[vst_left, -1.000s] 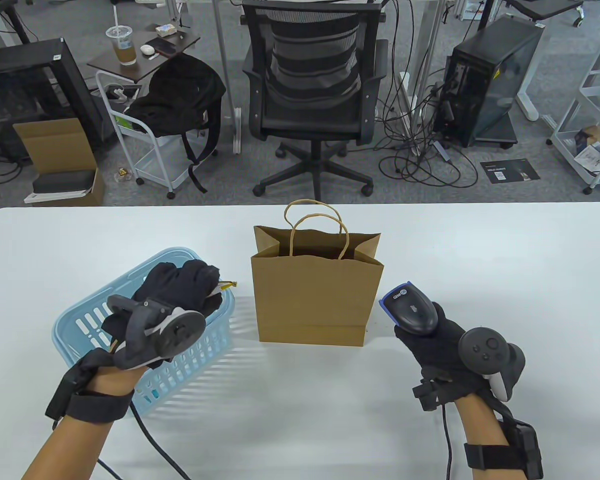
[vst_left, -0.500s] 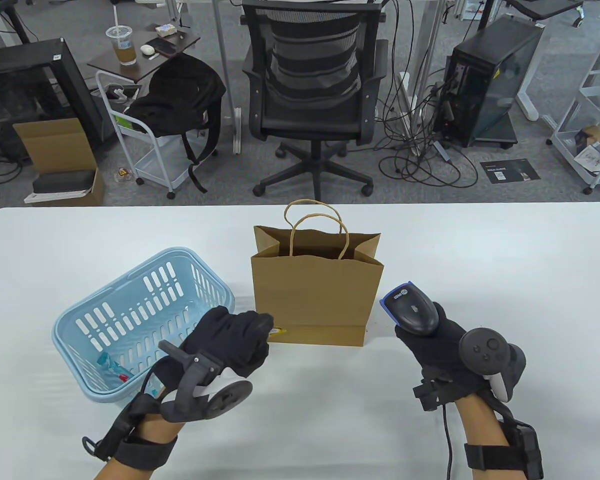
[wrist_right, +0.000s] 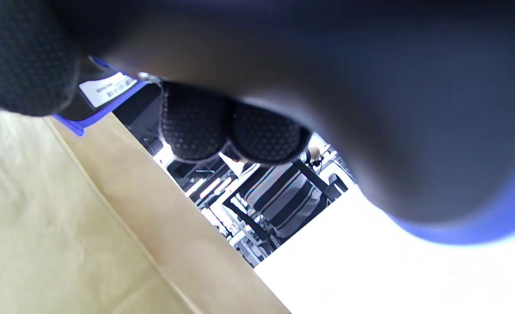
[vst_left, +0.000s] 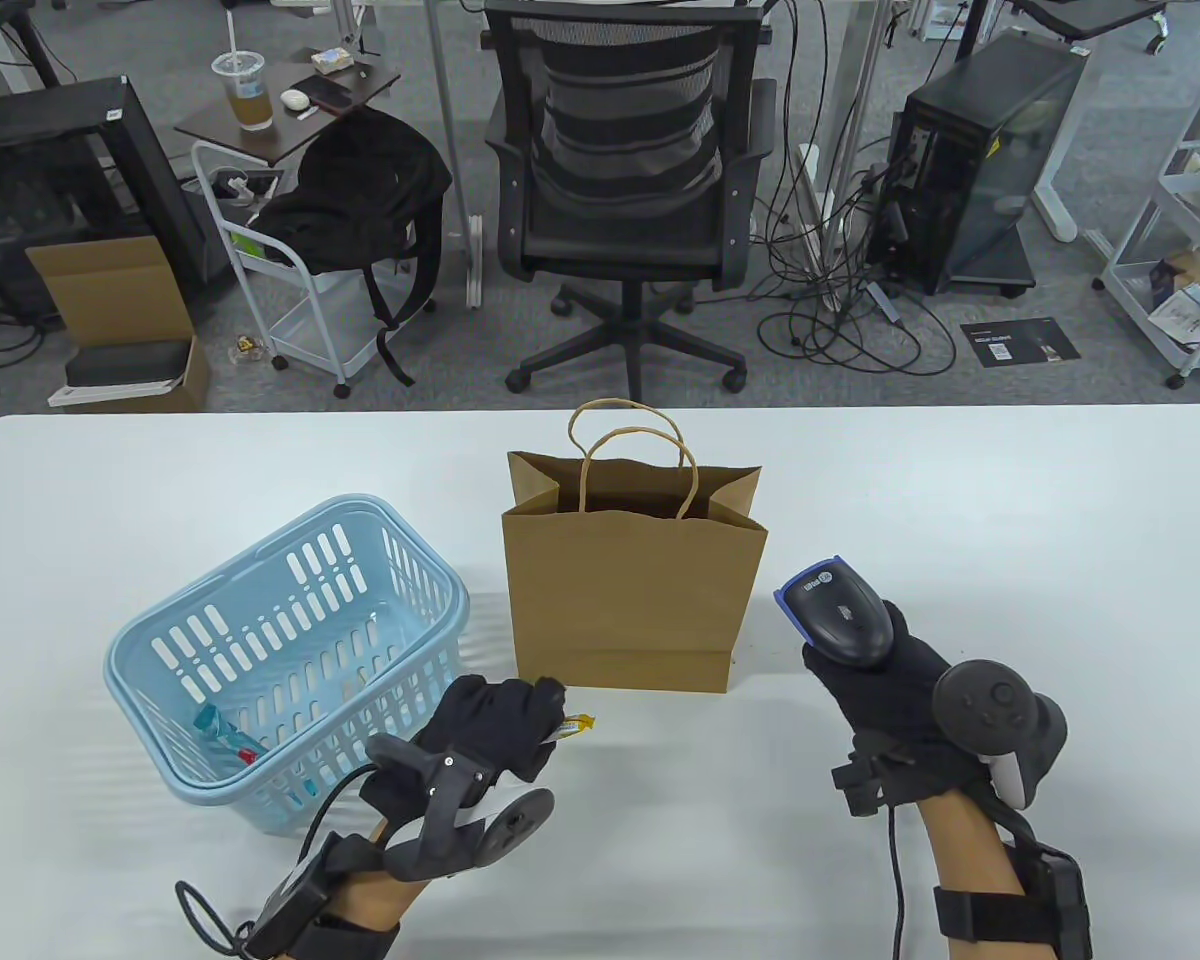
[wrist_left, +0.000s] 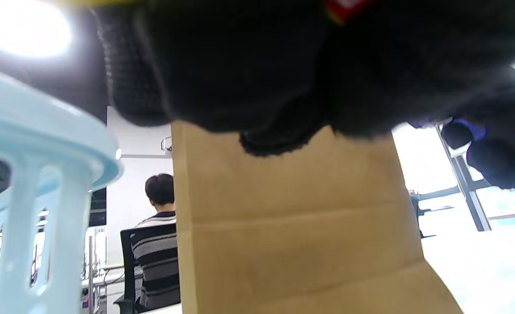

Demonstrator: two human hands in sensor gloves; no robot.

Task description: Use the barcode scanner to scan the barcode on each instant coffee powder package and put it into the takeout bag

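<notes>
The instant coffee powder package [vst_left: 576,724] is pinched in your left hand [vst_left: 495,725], only its yellow tip showing past your curled fingers, low in front of the takeout bag's left corner and above the counter [vst_left: 960,500].

Taking the takeout bag [vst_left: 632,600] as the landmark: the white counter carries it at the centre, upright, its mouth open and both paper handles standing up. To the bag's left sits the light blue basket [vst_left: 290,650], just beside it but not touching; a small blue and red packet [vst_left: 222,735] lies on the basket floor at the near end. To the bag's right, near but apart from it, your right hand [vst_left: 885,690] is wrapped round the handle of the barcode scanner [vst_left: 838,620], whose dark head with its blue rim points up and toward the bag's right side. In the left wrist view your gloved fingers fill the top, with the bag's brown front wall straight ahead.
</notes>
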